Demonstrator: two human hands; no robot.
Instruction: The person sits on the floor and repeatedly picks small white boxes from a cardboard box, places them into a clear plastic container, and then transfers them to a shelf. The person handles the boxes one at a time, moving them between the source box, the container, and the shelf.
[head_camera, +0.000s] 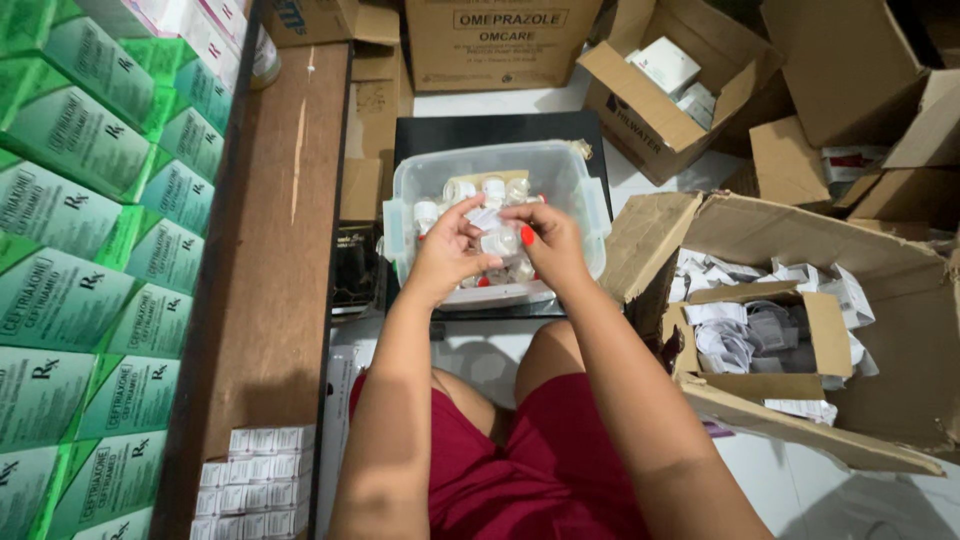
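Both my hands are over a clear plastic tub filled with several small glass vials. My left hand curls around a small white label or paper piece between the hands. My right hand, with red-painted nails, grips a small clear vial and touches the same paper. The tub rests on a black surface in front of my knees.
Stacked green and white medicine boxes fill the left, beside a brown wooden shelf with small white cartons. An open cardboard box of crumpled paper leaflets sits right. More cardboard boxes stand behind.
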